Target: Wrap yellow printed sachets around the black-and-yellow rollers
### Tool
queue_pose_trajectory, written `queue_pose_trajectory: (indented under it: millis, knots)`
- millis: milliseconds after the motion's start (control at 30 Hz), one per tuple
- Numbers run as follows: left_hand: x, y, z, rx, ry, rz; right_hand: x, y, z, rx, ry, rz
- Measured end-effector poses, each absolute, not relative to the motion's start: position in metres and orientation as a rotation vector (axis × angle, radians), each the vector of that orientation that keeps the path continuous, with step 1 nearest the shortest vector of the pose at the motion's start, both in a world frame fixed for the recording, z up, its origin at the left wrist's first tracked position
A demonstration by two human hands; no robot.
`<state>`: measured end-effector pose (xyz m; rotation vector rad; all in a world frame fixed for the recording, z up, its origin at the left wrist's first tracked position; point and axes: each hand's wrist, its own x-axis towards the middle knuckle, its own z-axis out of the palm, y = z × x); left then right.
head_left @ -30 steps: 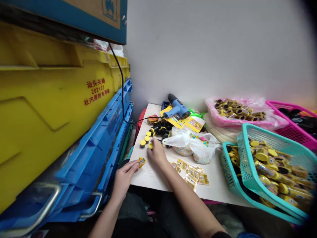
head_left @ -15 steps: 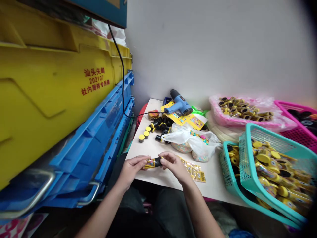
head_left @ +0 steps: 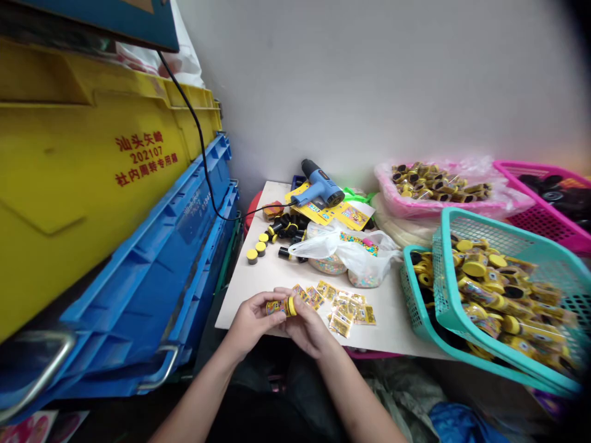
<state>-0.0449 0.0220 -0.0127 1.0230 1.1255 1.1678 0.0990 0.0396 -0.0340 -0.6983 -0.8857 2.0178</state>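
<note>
Just over the front edge of the table, a small tube (head_left: 279, 306) with a printed yellow wrapper lies sideways between my hands. My left hand (head_left: 252, 323) is closed round its wrapped end, thumb in front. At the other end my right hand (head_left: 307, 326) grips the tube by its yellow cap. Beyond my fingers lie several flat yellow printed sleeves (head_left: 341, 304). Farther back stand several short black pieces with yellow tops (head_left: 252, 255), near a pile of black and yellow parts (head_left: 289, 226).
A blue heat gun (head_left: 320, 187) rests on yellow printed cards (head_left: 353, 215). White bags (head_left: 364, 261) of coloured beads sit mid-table. Right are turquoise baskets (head_left: 443, 289) of tubes and a pink tray (head_left: 385, 191). Yellow (head_left: 69, 160) and blue crates (head_left: 152, 258) line the left.
The tube has turned: its yellow cap now faces right, where a black part showed before. My hands have come closer together, and the view has swung, uncovering more flat sleeves.
</note>
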Motion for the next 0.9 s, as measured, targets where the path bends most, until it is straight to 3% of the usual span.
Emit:
queue_pose_trajectory:
  millis: [300, 633, 733, 900]
  knots:
    - [-0.041, 0.018, -0.008, 1.034, 1.155, 1.160, 0.094, 0.033, -0.040, -0.592, -0.716, 2.126]
    - [-0.036, 0.021, -0.005, 1.062, 1.155, 1.114, 0.089, 0.029, -0.042, -0.686, -0.807, 1.926]
    - [-0.034, 0.019, -0.006, 1.035, 1.089, 1.121, 0.099, 0.027, -0.039, -0.801, -1.026, 1.723]
    - [-0.023, 0.007, -0.001, 0.773, 0.826, 1.123, 0.121, 0.026, -0.016, -0.916, -1.733, 1.040]
